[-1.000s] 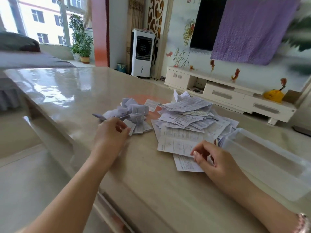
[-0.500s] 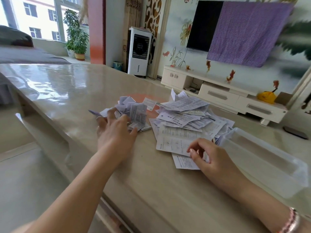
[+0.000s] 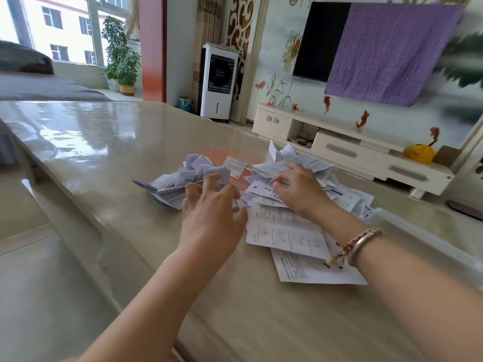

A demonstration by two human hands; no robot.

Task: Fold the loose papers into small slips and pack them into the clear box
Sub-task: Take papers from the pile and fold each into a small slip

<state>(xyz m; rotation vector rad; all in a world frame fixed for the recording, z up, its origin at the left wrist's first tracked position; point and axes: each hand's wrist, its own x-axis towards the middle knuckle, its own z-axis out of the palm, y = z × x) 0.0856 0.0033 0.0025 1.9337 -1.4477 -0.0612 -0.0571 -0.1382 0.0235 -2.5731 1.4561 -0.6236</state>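
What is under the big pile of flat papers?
More white printed sheets lie overlapping on the glossy beige table. The right hand rests on top. Anything deeper is covered.

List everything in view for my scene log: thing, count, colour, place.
folded slips: one heap, white-lilac, table left of centre
loose papers: one pile, white printed, table centre-right
clear box: one, transparent, table right edge
table: one, glossy beige
TV: one, black, wall, partly under purple cloth
cabinet: one, cream, below TV
air cooler: one, white, by doorway
potted plant: green, by window
bracelet: right wrist
left hand: fingers spread over slips
right hand: fingers on loose papers
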